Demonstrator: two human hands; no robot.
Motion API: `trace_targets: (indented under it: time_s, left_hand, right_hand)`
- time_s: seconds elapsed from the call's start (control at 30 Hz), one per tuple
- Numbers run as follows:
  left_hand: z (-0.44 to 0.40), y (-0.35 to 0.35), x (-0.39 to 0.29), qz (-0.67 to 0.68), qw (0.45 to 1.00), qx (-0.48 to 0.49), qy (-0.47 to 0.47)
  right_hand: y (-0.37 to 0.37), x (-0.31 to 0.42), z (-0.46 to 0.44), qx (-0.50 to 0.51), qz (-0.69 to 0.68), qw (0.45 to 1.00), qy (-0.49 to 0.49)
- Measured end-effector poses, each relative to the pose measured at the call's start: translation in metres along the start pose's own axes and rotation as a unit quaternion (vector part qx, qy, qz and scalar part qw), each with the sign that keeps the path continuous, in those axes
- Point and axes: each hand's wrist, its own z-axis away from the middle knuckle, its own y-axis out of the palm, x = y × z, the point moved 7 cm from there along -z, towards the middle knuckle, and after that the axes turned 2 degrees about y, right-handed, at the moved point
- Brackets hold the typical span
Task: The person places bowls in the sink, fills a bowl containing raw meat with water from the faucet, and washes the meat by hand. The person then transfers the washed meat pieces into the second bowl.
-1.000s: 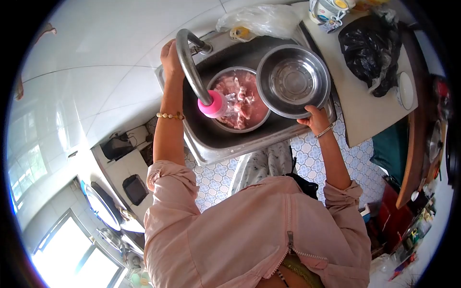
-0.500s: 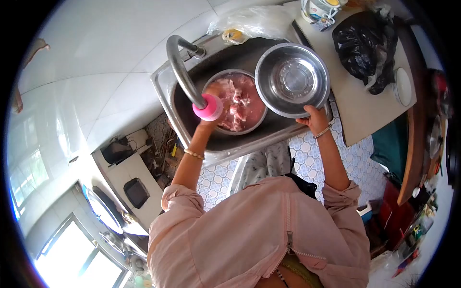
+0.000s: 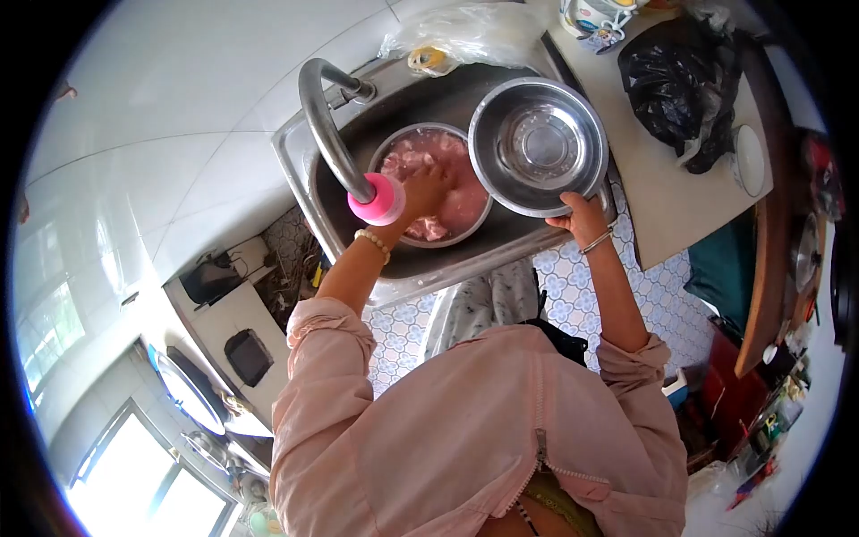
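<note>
In the sink stands a metal bowl (image 3: 484, 218) of raw meat pieces (image 3: 429, 229) in cloudy pink water. My left hand (image 3: 427, 190) reaches into it past the tap, among the meat; its fingertips are sunk in the water, so I cannot tell whether they grip a piece. My right hand (image 3: 580, 217) is closed on the near rim of a stainless steel basin (image 3: 508, 170). That basin is tilted over the sink's right part, beside the meat bowl, with only a little wetness showing inside.
A curved tap (image 3: 313, 116) with a pink nozzle (image 3: 377, 199) hangs over the steel sink (image 3: 309, 201). Behind lies a clear plastic bag (image 3: 474, 36). On the right counter (image 3: 658, 215) are a black plastic bag (image 3: 671, 85), a white bowl (image 3: 748, 161) and a patterned container (image 3: 595, 20).
My left hand has moved from the bowl's left side further right into the meat and water. Some meat has shifted. My right hand still holds the basin, nearly unmoved.
</note>
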Motion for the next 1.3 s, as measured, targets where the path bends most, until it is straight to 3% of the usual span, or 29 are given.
trace_targets:
  time_s: [0.3, 0.43, 0.53, 0.6, 0.67, 0.73, 0.8, 0.9, 0.93, 1.0, 1.07, 1.17, 1.2, 1.23, 1.3]
  left_hand:
    - [-0.008, 0.043, 0.004, -0.035, 0.997, 0.062, -0.003]
    - [-0.008, 0.04, 0.01, 0.014, 0.999, 0.038, -0.034]
    - [0.005, 0.009, -0.002, 0.015, 0.999, -0.011, 0.03]
    - [0.011, -0.001, -0.002, -0.016, 1.0, -0.012, 0.022]
    - [0.017, -0.008, 0.001, -0.015, 1.0, -0.021, 0.015]
    - [0.023, -0.009, 0.005, -0.013, 0.999, -0.029, 0.009]
    - [0.03, -0.016, 0.014, 0.088, 0.992, -0.087, -0.009]
    - [0.042, -0.023, 0.024, 0.128, 0.975, -0.177, -0.028]
    - [0.043, -0.02, 0.027, 0.129, 0.975, -0.177, -0.028]
    - [0.05, -0.02, 0.045, 0.178, 0.938, -0.295, -0.033]
    - [0.053, 0.03, 0.071, 0.19, 0.921, -0.338, -0.029]
    - [0.064, 0.013, 0.076, 0.423, 0.844, -0.307, -0.123]
    - [0.068, 0.004, 0.073, 0.484, 0.812, -0.29, -0.151]
    - [0.068, -0.016, 0.064, 0.463, 0.817, -0.323, -0.12]
    - [0.06, -0.054, 0.039, 0.418, 0.829, -0.363, -0.083]
  right_hand:
    - [0.006, 0.001, -0.014, -0.06, 0.08, 0.994, -0.035]
    - [0.011, -0.002, -0.015, -0.056, 0.107, 0.99, -0.068]
    - [0.024, 0.008, -0.008, -0.073, 0.168, 0.974, -0.132]
    - [0.04, 0.03, 0.007, -0.098, 0.271, 0.934, -0.212]
    - [0.048, 0.031, 0.009, -0.08, 0.276, 0.939, -0.186]
    - [0.069, 0.05, 0.022, -0.104, 0.433, 0.811, -0.379]
    - [0.068, 0.047, 0.025, -0.095, 0.433, 0.819, -0.365]
    - [0.073, 0.053, 0.037, -0.101, 0.453, 0.77, -0.439]
    - [0.071, 0.056, 0.038, -0.108, 0.454, 0.79, -0.398]
    - [0.067, 0.055, 0.037, -0.114, 0.453, 0.81, -0.355]
    - [0.068, 0.061, 0.04, -0.137, 0.459, 0.781, -0.402]
    - [0.064, 0.054, 0.028, -0.164, 0.461, 0.744, -0.455]
    - [0.061, 0.05, 0.026, -0.164, 0.46, 0.745, -0.455]
    - [0.053, 0.038, 0.011, -0.116, 0.414, 0.83, -0.356]
    - [0.052, 0.021, -0.002, -0.064, 0.36, 0.897, -0.25]
